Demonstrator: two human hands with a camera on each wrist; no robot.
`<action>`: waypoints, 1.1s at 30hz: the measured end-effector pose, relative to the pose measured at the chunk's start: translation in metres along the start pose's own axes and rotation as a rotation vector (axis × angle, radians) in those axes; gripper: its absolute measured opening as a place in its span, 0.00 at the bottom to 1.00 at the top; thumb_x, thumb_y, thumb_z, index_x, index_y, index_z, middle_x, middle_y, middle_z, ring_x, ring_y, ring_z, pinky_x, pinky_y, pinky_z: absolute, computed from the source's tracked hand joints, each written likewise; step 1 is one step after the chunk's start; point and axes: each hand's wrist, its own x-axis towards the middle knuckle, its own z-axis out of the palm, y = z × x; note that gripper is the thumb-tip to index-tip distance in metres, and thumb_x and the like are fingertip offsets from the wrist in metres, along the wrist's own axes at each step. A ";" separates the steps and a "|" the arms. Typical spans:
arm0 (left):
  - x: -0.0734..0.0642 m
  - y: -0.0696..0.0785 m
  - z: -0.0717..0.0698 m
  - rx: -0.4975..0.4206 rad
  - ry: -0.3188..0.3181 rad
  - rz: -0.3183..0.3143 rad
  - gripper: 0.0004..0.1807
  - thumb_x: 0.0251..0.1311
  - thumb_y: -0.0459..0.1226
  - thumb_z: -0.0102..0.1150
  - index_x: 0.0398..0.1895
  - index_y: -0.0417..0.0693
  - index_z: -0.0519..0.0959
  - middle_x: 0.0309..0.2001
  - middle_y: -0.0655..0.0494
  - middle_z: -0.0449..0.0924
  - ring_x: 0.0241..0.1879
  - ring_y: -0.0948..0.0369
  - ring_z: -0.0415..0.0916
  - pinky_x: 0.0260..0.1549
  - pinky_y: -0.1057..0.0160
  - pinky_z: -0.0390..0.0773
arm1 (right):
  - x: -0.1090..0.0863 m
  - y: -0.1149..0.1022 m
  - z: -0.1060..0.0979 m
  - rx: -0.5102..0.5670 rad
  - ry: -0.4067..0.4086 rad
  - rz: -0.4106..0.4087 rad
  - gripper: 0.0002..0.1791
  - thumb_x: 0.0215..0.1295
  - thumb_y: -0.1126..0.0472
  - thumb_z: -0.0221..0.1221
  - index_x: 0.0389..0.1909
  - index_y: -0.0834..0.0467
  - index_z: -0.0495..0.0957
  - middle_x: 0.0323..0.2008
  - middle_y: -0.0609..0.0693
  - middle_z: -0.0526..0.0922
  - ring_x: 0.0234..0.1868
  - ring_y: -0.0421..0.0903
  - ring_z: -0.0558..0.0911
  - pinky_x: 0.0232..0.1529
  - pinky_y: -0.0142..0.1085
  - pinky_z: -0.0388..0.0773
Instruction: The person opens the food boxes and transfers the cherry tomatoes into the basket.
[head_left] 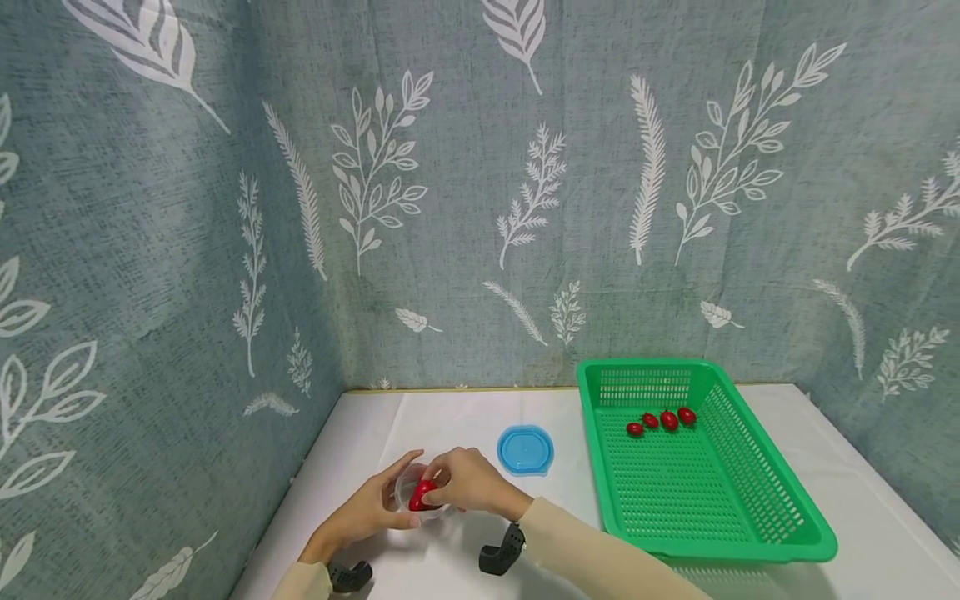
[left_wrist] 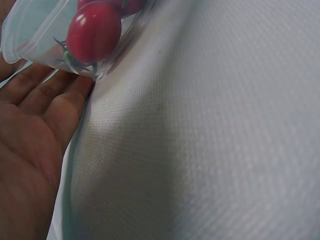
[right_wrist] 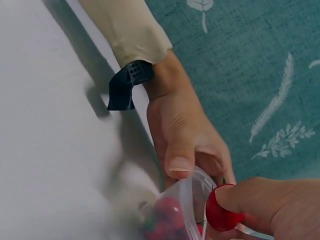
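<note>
A clear plastic tub (head_left: 402, 485) with cherry tomatoes inside stands on the white table, tilted in both wrist views. My left hand (head_left: 365, 507) holds it, fingers and thumb about its side; the right wrist view shows the left thumb at the tub's rim (right_wrist: 189, 192). Over the tub's mouth, my right hand (head_left: 477, 483) pinches a red cherry tomato (right_wrist: 222, 212) between thumb and fingers. Through the tub wall, the left wrist view shows a tomato (left_wrist: 95, 32) with its green stem and part of another behind it.
A blue lid (head_left: 525, 450) lies behind and right of the tub. Farther right stands a green slotted basket (head_left: 787, 492), with several cherry tomatoes (head_left: 669, 421) near its back. Leaf-patterned cloth (head_left: 465, 208) hangs behind the table and along its sides.
</note>
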 end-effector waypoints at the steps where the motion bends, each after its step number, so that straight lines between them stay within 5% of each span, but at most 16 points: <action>1: 0.000 -0.001 0.000 0.000 0.000 -0.004 0.55 0.60 0.40 0.76 0.84 0.49 0.49 0.79 0.39 0.54 0.76 0.37 0.52 0.65 0.39 0.66 | -0.001 0.000 -0.002 -0.003 -0.001 -0.005 0.11 0.58 0.61 0.75 0.42 0.56 0.87 0.28 0.41 0.86 0.14 0.39 0.76 0.15 0.31 0.74; 8: 0.000 0.000 0.000 -0.050 -0.019 -0.003 0.55 0.61 0.39 0.74 0.84 0.51 0.48 0.78 0.42 0.57 0.75 0.41 0.56 0.62 0.55 0.74 | -0.008 -0.002 -0.021 -0.012 0.015 -0.023 0.12 0.60 0.58 0.73 0.44 0.56 0.89 0.34 0.41 0.88 0.21 0.42 0.82 0.20 0.32 0.79; 18: 0.002 -0.001 0.002 -0.007 0.005 -0.010 0.56 0.60 0.39 0.75 0.84 0.47 0.48 0.75 0.39 0.63 0.75 0.39 0.56 0.64 0.48 0.71 | -0.017 0.011 -0.056 -0.009 0.076 -0.046 0.10 0.62 0.57 0.73 0.43 0.54 0.88 0.32 0.41 0.85 0.26 0.41 0.81 0.24 0.34 0.81; 33: 0.003 -0.002 0.001 -0.062 -0.013 0.012 0.57 0.59 0.37 0.76 0.84 0.49 0.48 0.75 0.40 0.62 0.77 0.41 0.53 0.60 0.65 0.73 | -0.037 0.026 -0.095 -0.064 0.175 -0.050 0.10 0.61 0.53 0.73 0.41 0.50 0.87 0.34 0.39 0.85 0.40 0.47 0.82 0.39 0.40 0.78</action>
